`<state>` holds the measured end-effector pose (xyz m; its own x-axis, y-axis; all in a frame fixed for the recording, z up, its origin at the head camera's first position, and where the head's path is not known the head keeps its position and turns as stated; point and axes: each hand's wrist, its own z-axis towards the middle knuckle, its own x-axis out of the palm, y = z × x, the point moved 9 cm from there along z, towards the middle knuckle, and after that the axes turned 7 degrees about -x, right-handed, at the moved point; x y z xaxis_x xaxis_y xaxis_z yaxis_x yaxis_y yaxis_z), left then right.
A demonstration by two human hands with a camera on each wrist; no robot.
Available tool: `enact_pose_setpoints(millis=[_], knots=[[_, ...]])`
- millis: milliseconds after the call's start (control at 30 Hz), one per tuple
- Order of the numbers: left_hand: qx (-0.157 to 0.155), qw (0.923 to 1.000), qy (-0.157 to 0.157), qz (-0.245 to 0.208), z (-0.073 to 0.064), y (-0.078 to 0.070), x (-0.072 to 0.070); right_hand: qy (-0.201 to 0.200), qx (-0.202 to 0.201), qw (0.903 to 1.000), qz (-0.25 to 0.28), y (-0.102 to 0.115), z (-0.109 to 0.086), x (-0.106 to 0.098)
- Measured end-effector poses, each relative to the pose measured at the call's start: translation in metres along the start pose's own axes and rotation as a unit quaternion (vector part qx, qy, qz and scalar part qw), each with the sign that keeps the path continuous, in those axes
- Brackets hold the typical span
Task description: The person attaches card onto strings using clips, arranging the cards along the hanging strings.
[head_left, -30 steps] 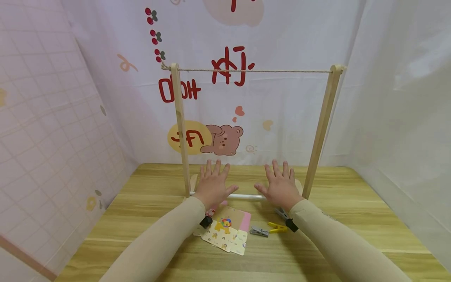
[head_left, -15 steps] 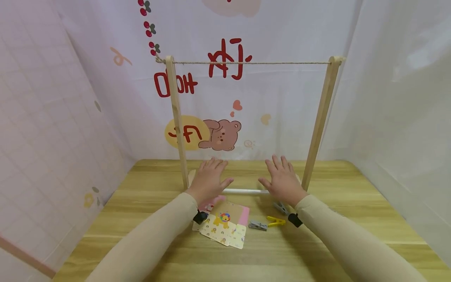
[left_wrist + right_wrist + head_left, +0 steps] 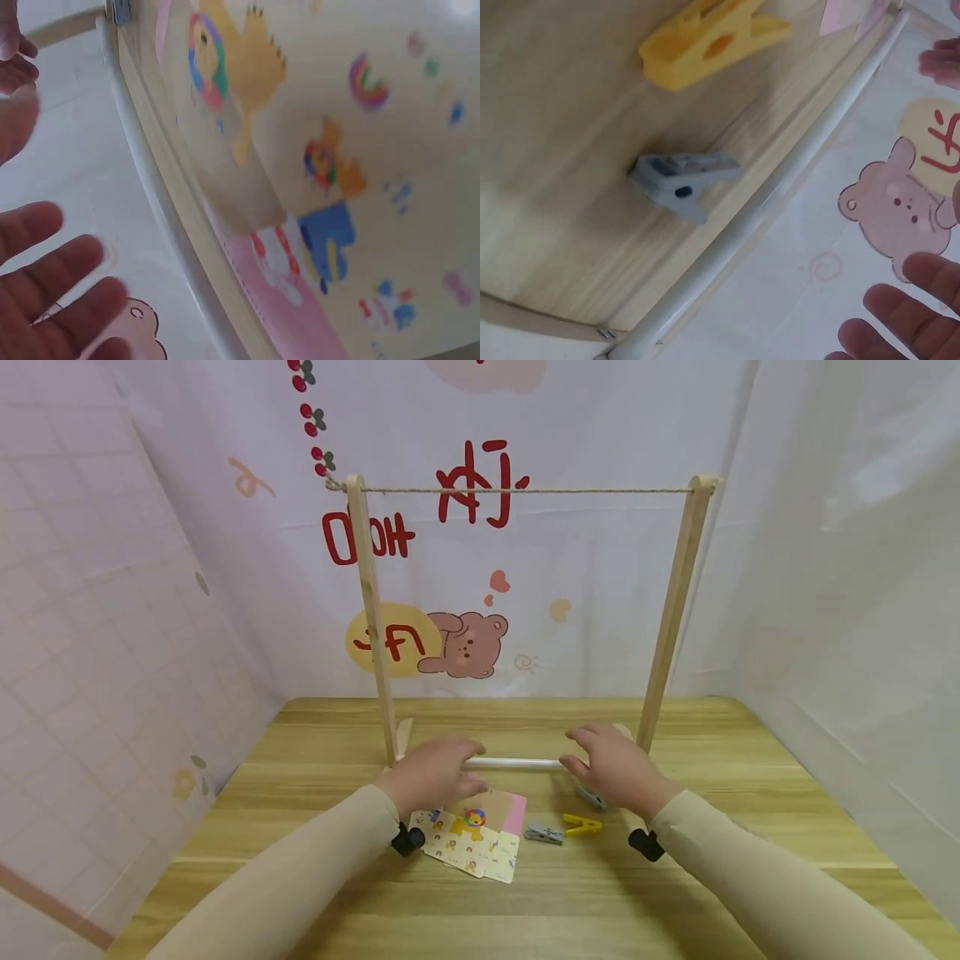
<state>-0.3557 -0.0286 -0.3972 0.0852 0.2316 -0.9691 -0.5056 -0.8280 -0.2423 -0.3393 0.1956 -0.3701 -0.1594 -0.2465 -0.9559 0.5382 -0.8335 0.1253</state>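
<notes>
My left hand [image 3: 433, 773] is over the left end of a white rod [image 3: 517, 762], its fingers loosely bent and holding nothing. Below it lie overlapping printed cards [image 3: 467, 853] with lion pictures and pink edges; the hand hides part of the stack. My right hand [image 3: 621, 770] hovers at the rod's right end, fingers relaxed, nothing in them. Nearest to it is a grey clothespin [image 3: 592, 799], partly covered in the head view but plain in the right wrist view. A yellow clothespin [image 3: 582, 825] and another grey clothespin [image 3: 543, 834] lie between that hand and the cards.
Two upright wooden posts, the left post [image 3: 371, 602] and the right post [image 3: 675, 610], carry a stretched twine [image 3: 525, 491] between their tops. The rod joins them low down, above the wooden table [image 3: 525, 914]. A printed white curtain [image 3: 600, 568] hangs behind.
Both hands have drawn back toward me and a little apart. Their spread fingers have relaxed and bent. More of the clothespins shows beside the right hand; cards and clothespins stay put.
</notes>
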Motion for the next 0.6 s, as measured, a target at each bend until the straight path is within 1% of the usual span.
enact_pose_setpoints(millis=[100, 200, 333, 400, 500, 600], knots=[[0.007, 0.9992, 0.037, 0.014, -0.006, -0.001, 0.009, -0.007, -0.021, 0.9998, -0.002, 0.009, -0.004, -0.002], [0.010, 0.9980, 0.060, 0.019, -0.008, -0.002, 0.015, -0.010, -0.037, 0.9993, 0.000, 0.016, -0.008, -0.004], [0.002, 0.9958, 0.086, 0.031, -0.011, 0.001, 0.023, 0.012, -0.057, 0.9982, 0.013, 0.024, -0.011, 0.000], [0.005, 0.9943, 0.097, 0.044, -0.012, 0.001, 0.028, 0.029, -0.067, 0.9971, 0.021, 0.028, -0.014, 0.002], [0.017, 0.9928, 0.104, 0.057, -0.014, 0.000, 0.036, 0.048, -0.084, 0.9948, 0.032, 0.034, -0.017, 0.008], [0.021, 0.9927, 0.107, 0.050, -0.014, -0.001, 0.040, 0.066, -0.100, 0.9920, 0.039, 0.039, -0.019, 0.015]])
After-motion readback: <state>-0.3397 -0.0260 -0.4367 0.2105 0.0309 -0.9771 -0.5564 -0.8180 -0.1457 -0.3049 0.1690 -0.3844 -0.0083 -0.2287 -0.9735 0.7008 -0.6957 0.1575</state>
